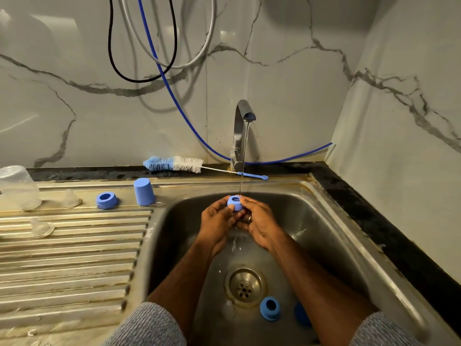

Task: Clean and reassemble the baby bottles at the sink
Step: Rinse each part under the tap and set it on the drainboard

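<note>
Head view shows both hands, left (217, 222) and right (259, 224), held together under the tap (243, 126) stream above the sink (331, 221), fingertips pinching a blue bottle ring (234, 202) directly beneath the spout. Wet fingers on smooth plastic could let the ring slip and drop toward the drain (245, 285) below the tap, where 1 more blue ring (270, 308) already lies. Left of the tap, a blue cap (144, 195) and another ring (107, 200) wait on the draining board, near enough that splashing water might wet them again.
</note>
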`<state>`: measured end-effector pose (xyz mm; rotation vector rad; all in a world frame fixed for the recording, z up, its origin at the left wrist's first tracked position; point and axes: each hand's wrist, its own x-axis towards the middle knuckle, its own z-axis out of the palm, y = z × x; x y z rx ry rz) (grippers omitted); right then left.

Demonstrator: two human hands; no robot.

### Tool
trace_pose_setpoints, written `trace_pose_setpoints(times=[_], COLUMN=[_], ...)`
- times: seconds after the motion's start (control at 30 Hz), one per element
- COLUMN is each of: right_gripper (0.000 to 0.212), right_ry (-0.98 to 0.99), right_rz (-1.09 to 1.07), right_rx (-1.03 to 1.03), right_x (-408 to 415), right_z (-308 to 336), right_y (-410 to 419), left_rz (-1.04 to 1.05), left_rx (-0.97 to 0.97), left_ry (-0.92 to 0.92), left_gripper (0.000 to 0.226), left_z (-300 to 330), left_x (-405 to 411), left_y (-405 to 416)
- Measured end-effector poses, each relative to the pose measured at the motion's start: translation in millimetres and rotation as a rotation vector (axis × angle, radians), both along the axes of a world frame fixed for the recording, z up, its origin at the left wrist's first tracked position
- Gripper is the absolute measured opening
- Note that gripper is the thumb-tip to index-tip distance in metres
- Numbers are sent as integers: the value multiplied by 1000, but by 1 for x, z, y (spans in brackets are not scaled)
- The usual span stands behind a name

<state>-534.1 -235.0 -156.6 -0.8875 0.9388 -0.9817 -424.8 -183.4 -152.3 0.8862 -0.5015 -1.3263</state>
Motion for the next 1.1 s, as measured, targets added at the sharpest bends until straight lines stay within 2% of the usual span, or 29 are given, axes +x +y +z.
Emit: trace_pose_setpoints(times=[0.1, 0.17, 0.27, 0.37, 0.47, 0.53, 0.6, 0.67, 0.83, 0.93, 1.1], right_gripper=[19, 13, 19, 26, 27, 29, 30, 30, 29, 34, 36], right_ry=[67, 122, 237, 330, 342, 417, 487, 450, 210, 237, 388], right_rz=[-77, -140, -202, -211, -144, -75, -34, -11, 0, 19, 39], right_rx=[-1, -9, -56, -120, -178, -235, -272, -237, -74, -33, -100], right_x=[0, -1, -2, -2, -1, 2, 5, 6, 3, 0, -2], right_z=[2, 2, 2, 4, 5, 3, 1, 0, 1, 1, 1], right_y=[-1, -2, -4, -3, 1, 4, 6, 5, 1, 0, 1], left_rz=[-70, -135, -195, -187, -112, -2, 111, 175, 223, 164, 44], left_rx=[-29, -67, -112, -130, -140, -142, -154, -181, -48, 29, -28], left_ry=[-10, -103, -216, -259, -347, -549, -836, -998, -939, -913, -861], left_gripper=[31, 33, 35, 34, 35, 36, 38, 40, 61, 54, 40], left_z=[-3, -4, -5, -6, -9, -12, -15, -16, -18, -21, -24], left_x=[4, 4, 4, 1, -1, 1, 2, 0, 3, 7, 7], left_y=[1, 3, 7, 6, 4, 1, -2, -2, -4, -6, -1])
